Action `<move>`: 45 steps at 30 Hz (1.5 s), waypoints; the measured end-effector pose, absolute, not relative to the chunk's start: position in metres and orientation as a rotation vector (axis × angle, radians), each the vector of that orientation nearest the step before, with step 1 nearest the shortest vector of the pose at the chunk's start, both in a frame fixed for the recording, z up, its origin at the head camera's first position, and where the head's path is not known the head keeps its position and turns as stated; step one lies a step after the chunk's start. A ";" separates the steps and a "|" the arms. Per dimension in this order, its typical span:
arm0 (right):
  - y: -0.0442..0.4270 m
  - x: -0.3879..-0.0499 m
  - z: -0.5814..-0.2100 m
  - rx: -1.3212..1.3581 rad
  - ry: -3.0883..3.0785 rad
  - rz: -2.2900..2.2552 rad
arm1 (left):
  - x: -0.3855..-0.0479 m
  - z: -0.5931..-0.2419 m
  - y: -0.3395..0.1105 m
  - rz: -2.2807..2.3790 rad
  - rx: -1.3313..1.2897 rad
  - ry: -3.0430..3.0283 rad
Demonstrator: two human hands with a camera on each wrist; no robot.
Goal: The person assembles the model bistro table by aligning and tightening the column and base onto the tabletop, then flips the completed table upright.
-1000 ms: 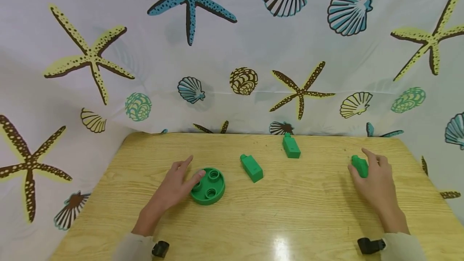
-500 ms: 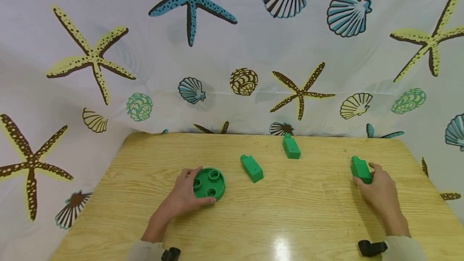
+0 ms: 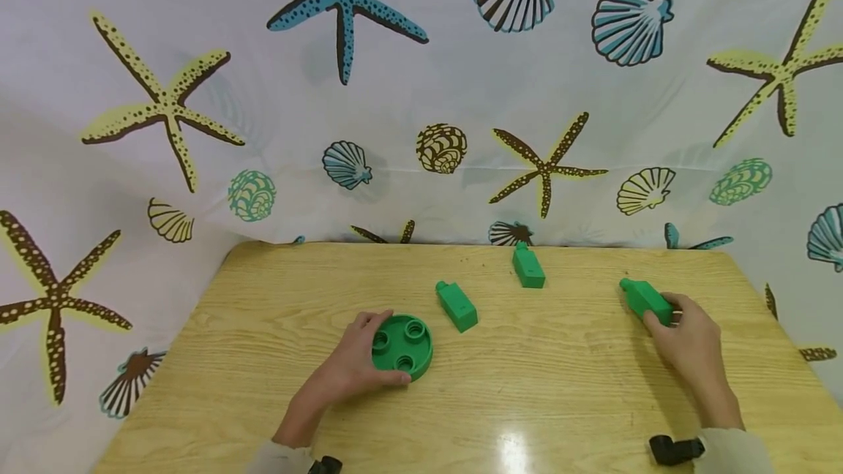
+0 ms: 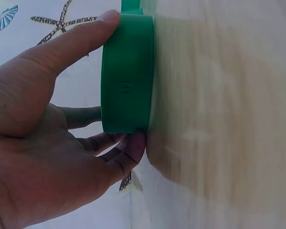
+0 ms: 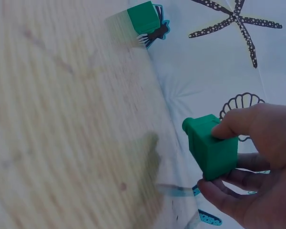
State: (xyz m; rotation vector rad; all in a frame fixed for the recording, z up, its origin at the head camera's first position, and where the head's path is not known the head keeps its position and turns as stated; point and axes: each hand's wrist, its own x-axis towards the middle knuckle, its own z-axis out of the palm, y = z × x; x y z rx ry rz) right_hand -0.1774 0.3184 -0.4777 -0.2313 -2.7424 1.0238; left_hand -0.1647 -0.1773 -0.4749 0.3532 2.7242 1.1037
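Note:
My left hand (image 3: 352,360) grips the near-left side of a round green base (image 3: 402,346) with three ringed sockets facing up. Thumb and fingers lie on opposite sides of its rim. In the left wrist view the base (image 4: 128,76) sits flat on or very close to the wood. On the right, my right hand (image 3: 693,339) pinches a green block with a round peg (image 3: 640,300) between thumb and fingers. The right wrist view has this block (image 5: 212,155) apart from the tabletop, peg pointing away from the palm.
Two more green pegged blocks lie on the wooden table (image 3: 527,364): one (image 3: 457,307) just right of the base, the other (image 3: 528,267) near the back edge. A white cloth (image 3: 395,101) printed with starfish and shells hangs behind and beside the table.
My left hand has closed around the round base and shifted it rightward and slightly nearer. My right hand has taken hold of the block, whose peg end has swung to the left.

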 end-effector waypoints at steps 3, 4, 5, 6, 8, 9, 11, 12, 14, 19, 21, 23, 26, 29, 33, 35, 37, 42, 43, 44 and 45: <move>0.312 -0.177 -0.472 -0.193 -2.664 1.090 | -0.165 -0.473 -0.167 1.109 0.408 2.710; 0.309 -0.177 -0.470 -0.168 -2.630 1.113 | -0.165 -0.472 -0.164 1.112 0.425 2.703; 0.306 -0.177 -0.468 -0.136 -2.594 1.146 | -0.166 -0.472 -0.161 1.120 0.445 2.693; 0.303 -0.178 -0.466 -0.097 -2.561 1.183 | -0.166 -0.472 -0.159 1.129 0.466 2.681; 0.295 -0.179 -0.462 -0.009 -2.491 1.259 | -0.168 -0.473 -0.155 1.145 0.517 2.659; 0.290 -0.179 -0.461 0.034 -2.454 1.311 | -0.169 -0.473 -0.154 1.155 0.536 2.645; 0.280 -0.179 -0.457 0.114 -2.386 1.428 | -0.170 -0.474 -0.152 1.181 0.590 2.619; 0.274 -0.179 -0.455 0.142 -2.361 1.468 | -0.170 -0.474 -0.151 1.189 0.614 2.609; 0.262 -0.179 -0.451 0.184 -2.312 1.544 | -0.171 -0.475 -0.150 1.201 0.649 2.592; 0.234 -0.177 -0.443 0.261 -2.229 1.719 | -0.172 -0.476 -0.149 1.220 0.665 2.548; 0.224 -0.176 -0.442 0.296 -2.201 1.795 | -0.171 -0.477 -0.150 1.244 0.657 2.522; 0.214 -0.175 -0.442 0.335 -2.180 1.850 | -0.170 -0.477 -0.150 1.274 0.651 2.491; 0.199 -0.176 -0.444 0.392 -2.162 1.870 | -0.169 -0.477 -0.151 1.302 0.647 2.461; 0.183 -0.177 -0.446 0.443 -2.141 1.869 | -0.167 -0.476 -0.151 1.302 0.652 2.463; 0.166 -0.177 -0.451 0.516 -2.116 1.876 | -0.166 -0.476 -0.147 1.309 0.671 2.480; 0.157 -0.176 -0.455 0.563 -2.104 1.895 | -0.166 -0.477 -0.145 1.320 0.679 2.479; 0.150 -0.175 -0.458 0.608 -2.097 1.921 | -0.165 -0.477 -0.144 1.325 0.682 2.480; 0.139 -0.172 -0.467 0.652 -2.124 1.947 | -0.167 -0.479 -0.144 1.326 0.681 2.467; 0.137 -0.171 -0.468 0.656 -2.132 1.940 | -0.167 -0.479 -0.144 1.327 0.678 2.461; 0.136 -0.172 -0.469 0.662 -2.141 1.931 | -0.167 -0.480 -0.144 1.328 0.682 2.458; 0.135 -0.172 -0.469 0.668 -2.151 1.920 | -0.168 -0.480 -0.144 1.329 0.685 2.455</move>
